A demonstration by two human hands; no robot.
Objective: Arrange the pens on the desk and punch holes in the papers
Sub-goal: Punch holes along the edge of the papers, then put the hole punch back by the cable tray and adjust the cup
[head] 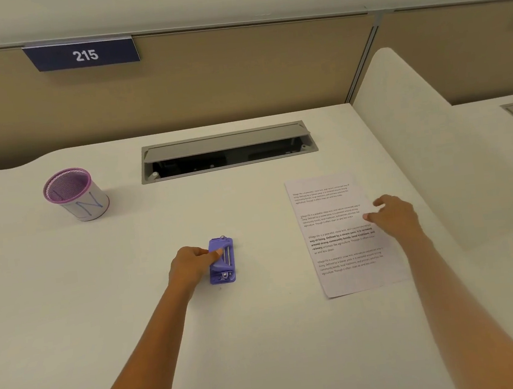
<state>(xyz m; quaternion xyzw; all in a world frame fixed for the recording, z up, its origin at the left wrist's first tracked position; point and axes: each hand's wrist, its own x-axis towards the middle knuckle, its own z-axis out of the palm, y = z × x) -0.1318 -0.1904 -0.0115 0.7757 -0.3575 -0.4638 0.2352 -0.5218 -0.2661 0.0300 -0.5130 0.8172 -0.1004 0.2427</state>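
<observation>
Left hand (193, 264) held a closed grip on the purple hole punch (221, 260); right hand (393, 216), fingers spread, pressed the printed paper (342, 239) on the table (263, 336).

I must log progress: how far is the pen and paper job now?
Done: no pens lie on the desk; whether they are in the cup cannot be seen. In hand: left hand grips the hole punch, right hand rests on the paper. Left: punching.

Left hand (193, 264) curled in a pinching grip; right hand (393, 214) flat, fingers spread.
</observation>
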